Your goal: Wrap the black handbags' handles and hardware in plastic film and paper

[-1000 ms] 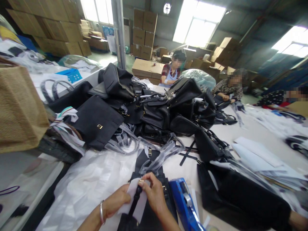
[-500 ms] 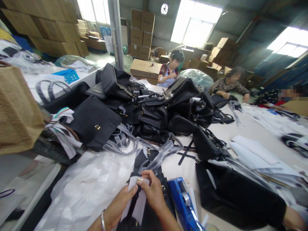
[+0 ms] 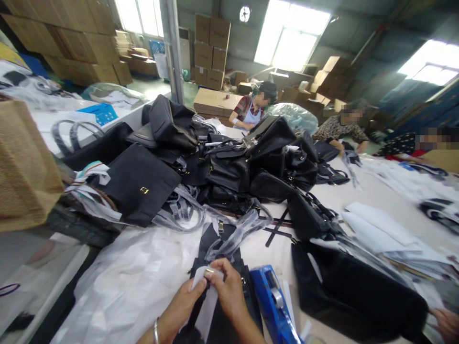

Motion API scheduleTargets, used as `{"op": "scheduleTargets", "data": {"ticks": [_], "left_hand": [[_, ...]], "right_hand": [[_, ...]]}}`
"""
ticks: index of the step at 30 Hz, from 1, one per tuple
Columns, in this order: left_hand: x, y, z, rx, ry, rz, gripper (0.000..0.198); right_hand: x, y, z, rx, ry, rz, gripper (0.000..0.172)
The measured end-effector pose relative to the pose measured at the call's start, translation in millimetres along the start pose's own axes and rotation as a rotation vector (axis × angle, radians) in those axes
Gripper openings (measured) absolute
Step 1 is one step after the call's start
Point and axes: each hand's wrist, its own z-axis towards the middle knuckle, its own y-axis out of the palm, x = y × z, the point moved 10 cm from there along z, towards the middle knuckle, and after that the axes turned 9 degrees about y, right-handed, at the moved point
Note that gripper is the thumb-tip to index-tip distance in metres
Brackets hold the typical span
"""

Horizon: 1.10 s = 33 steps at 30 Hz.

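A black bag (image 3: pixel 229 327) lies before me with clear-wrapped handles (image 3: pixel 234 239) at its far end. Over it is a white paper sheet (image 3: pixel 208 306) with a black strap (image 3: pixel 195 306) on top. My left hand (image 3: pixel 182 301) is closed on the sheet and strap, thumb on top. The fingertips of my right hand (image 3: pixel 229 291) pinch the strap's upper end beside my left thumb; a small shiny piece shows there, mostly hidden by the fingers. Just right of the bag is a blue tape dispenser (image 3: pixel 274 306).
Black bags (image 3: pixel 229 167) are heaped across the table's middle. Another black bag (image 3: pixel 355 286) lies at right, with a person's hand (image 3: pixel 444 322) beside it. White plastic sheets (image 3: pixel 125 286) cover the left. Papers (image 3: pixel 383 229) lie at right. Several people work across the table.
Both my hands have shifted slightly down with the strap and sheet, still gripping. Across the table, one person has leaned over and lowered a hand.
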Motion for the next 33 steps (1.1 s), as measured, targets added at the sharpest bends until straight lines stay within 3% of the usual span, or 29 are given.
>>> {"op": "scheduleTargets", "data": {"ticks": [8, 15, 18, 22, 28, 33], "left_hand": [[1, 2.0, 2, 0.011, -0.029, -0.013, 0.046], [-2, 2.3, -7, 0.085, -0.176, -0.180, 0.050], [-6, 0.2, -9, 0.135, -0.175, -0.248, 0.046], [-14, 3.0, -7, 0.112, -0.160, -0.192, 0.048], [-28, -4.7, -1, 0.157, -0.092, 0.053, 0.055], [-37, -2.5, -2, 0.138, -0.133, -0.025, 0.053]], "right_hand": [[5, -1, 3, -0.007, 0.023, 0.048, 0.016], [47, 8, -4, -0.200, 0.244, 0.586, 0.047], [44, 19, -12, -0.287, 0.234, 0.528, 0.048], [26, 30, -11, -0.325, 0.135, 0.417, 0.040], [30, 26, 2, -0.294, 0.122, 0.360, 0.035], [36, 21, 5, -0.322, 0.189, 0.281, 0.028]]}}
